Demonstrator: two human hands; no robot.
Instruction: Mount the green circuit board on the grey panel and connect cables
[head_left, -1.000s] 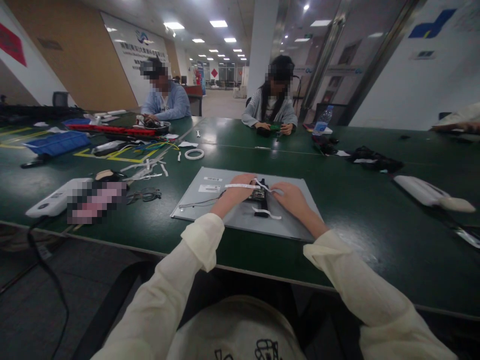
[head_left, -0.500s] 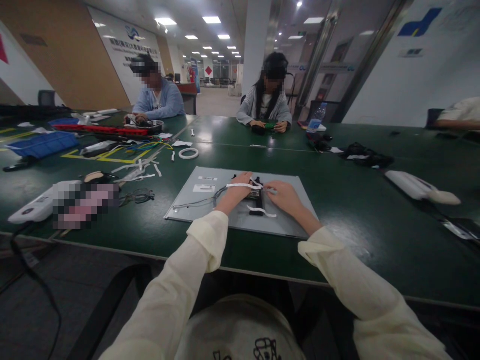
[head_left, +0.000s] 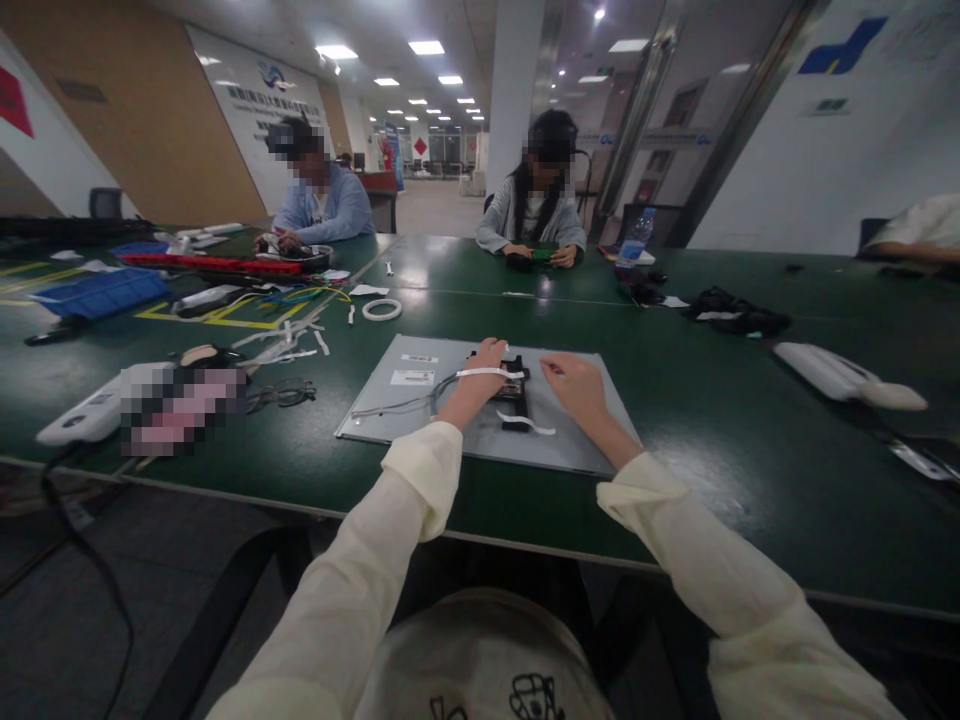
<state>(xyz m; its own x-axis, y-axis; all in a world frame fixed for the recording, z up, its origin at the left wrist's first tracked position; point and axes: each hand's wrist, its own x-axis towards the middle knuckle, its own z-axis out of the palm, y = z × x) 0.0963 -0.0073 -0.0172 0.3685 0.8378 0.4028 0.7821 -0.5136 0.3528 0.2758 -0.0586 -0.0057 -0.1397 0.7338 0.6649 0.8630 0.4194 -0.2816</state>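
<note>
Resting the left hand (head_left: 477, 386), partly curled, on the black part (head_left: 517, 406) near the middle of the panel (head_left: 390, 395); cannot tell whether gripping it. Holding the right hand (head_left: 579, 388) curled over the panel, just right of the part; cannot tell whether pinching anything. Could drag the far strip (head_left: 480, 371), apparently lying across the left hand, by lifting carelessly, or snag the cable (head_left: 401, 408) by sliding left.

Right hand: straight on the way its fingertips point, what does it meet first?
Likely the near side of the black assembly on the grey panel, just left of the right hand's fingertips. Height is unclear; if raised, it could pass over and meet the left hand.
</note>
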